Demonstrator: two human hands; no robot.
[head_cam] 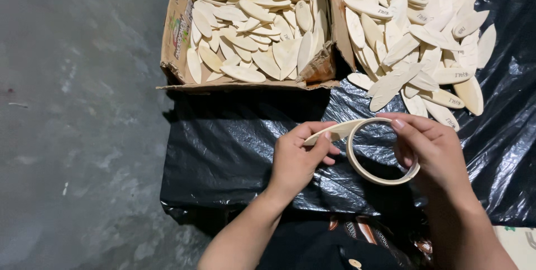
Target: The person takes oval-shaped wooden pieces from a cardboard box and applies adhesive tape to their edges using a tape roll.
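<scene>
My left hand pinches a pale oval wooden piece at chest height over a black plastic sheet. My right hand holds a roll of cream masking tape, fingers curled through and around its ring. The loose end of the tape lies against the wooden piece between the two hands. Both hands hover just above the sheet, close together.
A torn cardboard box at the top centre holds several oval wooden pieces. A loose pile of the same wooden pieces lies on the black sheet at the upper right. Grey concrete floor fills the left side.
</scene>
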